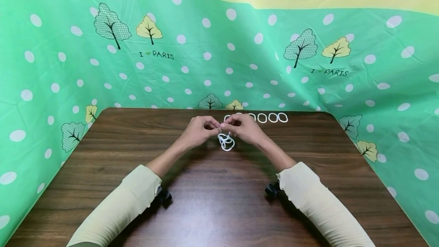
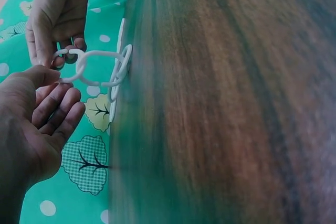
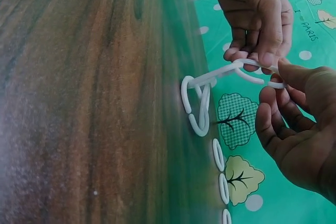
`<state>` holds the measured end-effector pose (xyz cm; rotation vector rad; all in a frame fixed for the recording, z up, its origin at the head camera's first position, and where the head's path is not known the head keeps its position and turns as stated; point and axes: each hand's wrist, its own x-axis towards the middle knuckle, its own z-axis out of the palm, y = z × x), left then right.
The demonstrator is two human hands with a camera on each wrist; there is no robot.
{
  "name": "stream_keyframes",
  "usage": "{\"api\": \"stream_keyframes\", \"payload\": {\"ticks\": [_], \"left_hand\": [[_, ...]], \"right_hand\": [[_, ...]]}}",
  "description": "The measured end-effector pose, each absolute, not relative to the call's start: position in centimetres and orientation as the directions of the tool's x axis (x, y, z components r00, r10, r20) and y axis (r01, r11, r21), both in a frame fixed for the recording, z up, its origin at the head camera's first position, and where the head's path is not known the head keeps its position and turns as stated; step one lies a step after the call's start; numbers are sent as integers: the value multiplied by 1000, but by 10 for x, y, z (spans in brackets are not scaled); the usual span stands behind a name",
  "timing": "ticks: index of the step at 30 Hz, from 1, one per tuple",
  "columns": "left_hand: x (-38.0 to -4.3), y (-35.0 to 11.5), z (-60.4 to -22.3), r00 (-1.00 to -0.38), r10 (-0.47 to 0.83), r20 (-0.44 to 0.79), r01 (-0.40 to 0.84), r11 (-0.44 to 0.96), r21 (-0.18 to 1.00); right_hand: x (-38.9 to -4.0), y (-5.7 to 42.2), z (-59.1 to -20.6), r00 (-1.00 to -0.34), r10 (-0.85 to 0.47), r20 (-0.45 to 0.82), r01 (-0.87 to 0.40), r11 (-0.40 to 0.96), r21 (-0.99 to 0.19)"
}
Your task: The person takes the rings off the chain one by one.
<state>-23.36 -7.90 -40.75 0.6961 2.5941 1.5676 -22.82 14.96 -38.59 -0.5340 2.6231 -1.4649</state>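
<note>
Both hands meet over the far middle of the table, their fingertips close together on the top link of a short chain. My left hand (image 1: 200,131) pinches that white plastic link (image 2: 81,65) between thumb and finger. From the other side, my right hand (image 3: 310,124) pinches it too, by a part near its gap. Fingertips cover portions of the link. Below hangs the rest of the white chain (image 1: 227,142), its lower links (image 3: 198,109) bunched at the tabletop. The joined links are oval, and some show a narrow gap in the loop.
A row of several loose white links (image 1: 262,118) lies along the far edge of the brown wooden table (image 1: 219,201), partly hidden behind my right hand. A green dotted cloth (image 1: 205,64) with printed trees hangs behind the table and around its sides.
</note>
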Motion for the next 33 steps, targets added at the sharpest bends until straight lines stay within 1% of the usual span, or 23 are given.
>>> {"api": "stream_keyframes", "payload": {"ticks": [7,12,20,27,33], "left_hand": [[-234,-81,-413,-904,383,190,358,436,825],[-233,-83,-416,-904,389,174,352,451,820],[-229,-82,-419,-891,431,139,345,448,825],[-227,-79,-418,-881,463,94,301,397,867],[-227,-76,-420,-887,448,112,318,415,852]], "right_hand": [[-227,153,-389,-943,-308,124,-273,504,-819],[-227,155,-391,-954,-266,140,-259,489,-833],[-228,157,-393,-968,-224,112,-207,463,-862],[-226,158,-392,-971,-215,101,-182,397,-899],[-227,159,-393,-975,-213,61,-137,366,-920]]}}
